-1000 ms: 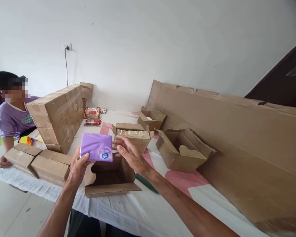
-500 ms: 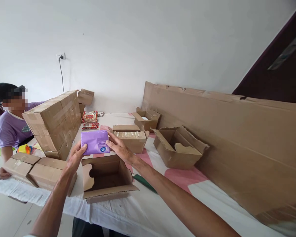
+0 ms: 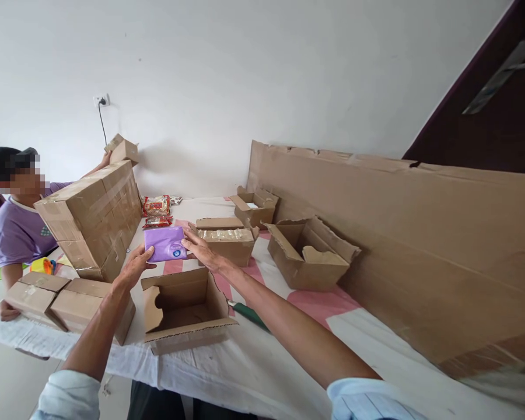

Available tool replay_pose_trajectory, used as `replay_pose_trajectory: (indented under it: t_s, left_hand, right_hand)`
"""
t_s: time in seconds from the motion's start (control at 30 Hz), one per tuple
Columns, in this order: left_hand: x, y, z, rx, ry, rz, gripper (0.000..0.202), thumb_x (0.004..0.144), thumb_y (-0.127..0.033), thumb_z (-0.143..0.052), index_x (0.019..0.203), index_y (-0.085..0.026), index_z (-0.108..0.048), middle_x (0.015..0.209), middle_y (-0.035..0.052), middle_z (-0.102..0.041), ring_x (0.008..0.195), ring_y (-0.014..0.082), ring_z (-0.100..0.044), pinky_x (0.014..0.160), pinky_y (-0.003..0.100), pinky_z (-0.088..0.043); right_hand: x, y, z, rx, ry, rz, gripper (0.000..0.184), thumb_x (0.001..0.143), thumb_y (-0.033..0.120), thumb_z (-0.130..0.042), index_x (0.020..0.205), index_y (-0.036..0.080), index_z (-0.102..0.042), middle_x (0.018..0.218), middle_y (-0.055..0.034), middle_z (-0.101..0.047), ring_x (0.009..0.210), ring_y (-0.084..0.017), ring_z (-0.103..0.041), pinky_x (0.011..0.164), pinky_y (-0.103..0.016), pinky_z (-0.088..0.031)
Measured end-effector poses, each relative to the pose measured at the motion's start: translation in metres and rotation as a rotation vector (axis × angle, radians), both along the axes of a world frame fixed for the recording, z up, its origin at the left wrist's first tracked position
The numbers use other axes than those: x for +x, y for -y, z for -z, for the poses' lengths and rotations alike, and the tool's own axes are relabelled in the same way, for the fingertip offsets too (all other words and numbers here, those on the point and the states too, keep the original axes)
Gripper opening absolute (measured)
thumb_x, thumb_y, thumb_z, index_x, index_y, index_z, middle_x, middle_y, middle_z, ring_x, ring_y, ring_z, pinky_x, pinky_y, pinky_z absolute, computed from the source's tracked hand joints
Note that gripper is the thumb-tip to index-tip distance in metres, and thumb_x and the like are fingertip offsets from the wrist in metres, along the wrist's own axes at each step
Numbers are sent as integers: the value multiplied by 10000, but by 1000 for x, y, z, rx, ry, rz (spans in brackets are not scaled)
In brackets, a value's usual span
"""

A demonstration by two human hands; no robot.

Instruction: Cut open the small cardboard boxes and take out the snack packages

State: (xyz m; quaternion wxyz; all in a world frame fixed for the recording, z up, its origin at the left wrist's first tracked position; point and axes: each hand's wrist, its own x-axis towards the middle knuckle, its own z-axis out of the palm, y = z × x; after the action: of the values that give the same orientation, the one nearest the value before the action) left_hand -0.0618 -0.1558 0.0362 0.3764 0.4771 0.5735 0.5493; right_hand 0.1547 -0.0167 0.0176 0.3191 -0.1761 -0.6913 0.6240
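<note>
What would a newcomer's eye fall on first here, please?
Probably the purple pack, held between the left hand and the right hand, left of centre. Next might come the big cardboard sheet standing along the right side, and the stack of boxes at left, beside a person in purple.

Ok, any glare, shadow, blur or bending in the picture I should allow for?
Head view: light is soft, with a faint shadow on the wall beside the raised box; head view: the nearest open box is darker inside; head view: the door slants steeply, and the lower right corner looks smeared; head view: the purple pack shows clearly, its small print unreadable.
</note>
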Motion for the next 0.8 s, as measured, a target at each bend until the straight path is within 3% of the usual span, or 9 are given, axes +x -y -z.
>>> replay_pose_trajectory:
  t_s: [0.37, 0.5, 0.63, 0.8]
  left_hand:
    - [-2, -5, 9, -44, -22, -4, 799, 752, -790, -786, 1300, -210, -738, 1281, 135, -735, 1225, 353, -641, 853, 396, -575]
    - [-2, -5, 0, -63, -33, 18, 755, 732, -731, -839, 1266, -207, -742, 1228, 120, -762, 1160, 327, -678, 840, 377, -565]
    - [-1, -5, -15, -52, -39, 40, 781, 701, -632, -920, 1319, -196, -724, 1202, 116, -787, 1063, 306, -728, 821, 367, -560]
    - [-4, -12, -27, 17, -17, 87, 840, 610, -470, -1015, 1341, -179, -723, 1238, 124, -800, 1124, 328, -741, 953, 420, -573]
  right_hand:
    - [1, -11, 15, 22, 44, -19, 706, 1003, 555, -635, 1651, 333, -460, 1574, -87, -582, 1200, -255, -695, 978, -466, -662]
    - [2, -11, 13, 55, 37, -7, 755, 988, 554, -653, 1669, 311, -435, 1599, -109, -570, 1223, -267, -693, 1037, -487, -631]
    - [6, -2, 3, 119, -14, 18, 854, 937, 548, -720, 1688, 291, -403, 1695, -112, -466, 1407, -291, -587, 1139, -467, -558]
    - [19, 11, 1, 190, -72, 51, 869, 918, 642, -703, 1666, 279, -447, 1608, -140, -558, 1404, -315, -597, 1168, -498, -520]
